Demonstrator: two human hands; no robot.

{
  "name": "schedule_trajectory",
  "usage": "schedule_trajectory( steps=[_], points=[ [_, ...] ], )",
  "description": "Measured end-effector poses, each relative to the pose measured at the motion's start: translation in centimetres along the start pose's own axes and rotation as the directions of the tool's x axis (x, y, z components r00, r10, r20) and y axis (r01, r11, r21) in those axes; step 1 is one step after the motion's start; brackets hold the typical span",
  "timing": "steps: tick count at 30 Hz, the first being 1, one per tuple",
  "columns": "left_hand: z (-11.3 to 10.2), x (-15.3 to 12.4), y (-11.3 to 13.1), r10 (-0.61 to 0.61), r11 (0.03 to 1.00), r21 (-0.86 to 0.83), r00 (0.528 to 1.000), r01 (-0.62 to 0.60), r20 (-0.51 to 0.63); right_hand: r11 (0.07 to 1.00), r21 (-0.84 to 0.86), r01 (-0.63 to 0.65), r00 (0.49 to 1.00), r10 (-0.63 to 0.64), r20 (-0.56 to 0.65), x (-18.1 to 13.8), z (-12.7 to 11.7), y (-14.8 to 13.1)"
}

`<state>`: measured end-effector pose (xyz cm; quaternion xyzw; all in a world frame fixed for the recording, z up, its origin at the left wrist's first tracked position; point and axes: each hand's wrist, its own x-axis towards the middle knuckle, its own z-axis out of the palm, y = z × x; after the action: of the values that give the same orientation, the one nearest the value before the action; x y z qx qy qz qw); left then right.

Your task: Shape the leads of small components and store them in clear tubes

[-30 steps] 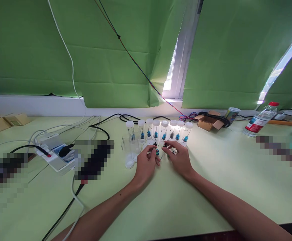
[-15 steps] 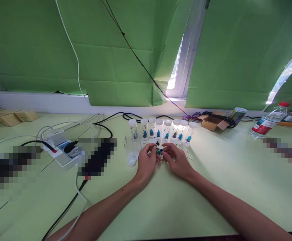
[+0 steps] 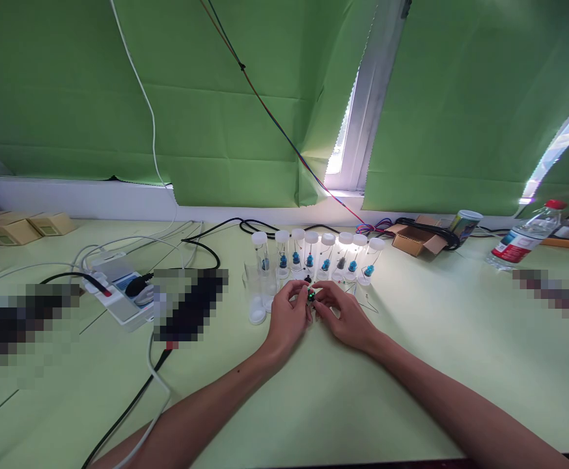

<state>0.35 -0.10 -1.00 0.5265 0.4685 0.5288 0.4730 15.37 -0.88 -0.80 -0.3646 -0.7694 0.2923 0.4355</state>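
My left hand [image 3: 287,316] and my right hand [image 3: 343,314] meet over the pale green table [image 3: 411,339], fingers pinched together on a small green and black component [image 3: 310,297] held between them. Just behind stands a row of several clear tubes with white caps [image 3: 318,256], each holding a small blue part. An uncapped clear tube [image 3: 251,286] stands left of my left hand, with a loose white cap [image 3: 256,318] lying on the table beside it. Thin loose wires [image 3: 370,303] lie right of my right hand.
A white power strip [image 3: 118,293] with black and white cables lies at left. A small cardboard box [image 3: 414,240], a can [image 3: 464,225] and a water bottle [image 3: 523,236] stand at back right. Beige boxes [image 3: 15,227] sit far left. Green blinds hang behind.
My two hands have drawn closer together, and the right hand has come onto the small component that the left hand held. The view has shifted slightly.
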Motion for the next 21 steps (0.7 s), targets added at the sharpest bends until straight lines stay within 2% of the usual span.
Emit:
schedule_trajectory(
  steps=[8, 21],
  points=[
    [-0.09, 0.05, 0.03, 0.007, 1.000, 0.008, 1.000, -0.007, -0.006, 0.998, -0.068, 0.002, 0.999, -0.004, -0.034, 0.09, -0.11, 0.03],
    [-0.03, 0.30, 0.21, 0.023, 0.998, -0.057, 1.000, -0.023, -0.005, 0.995, -0.086, -0.044, 0.984, 0.028, -0.177, 0.22, 0.02, 0.51]
  ],
)
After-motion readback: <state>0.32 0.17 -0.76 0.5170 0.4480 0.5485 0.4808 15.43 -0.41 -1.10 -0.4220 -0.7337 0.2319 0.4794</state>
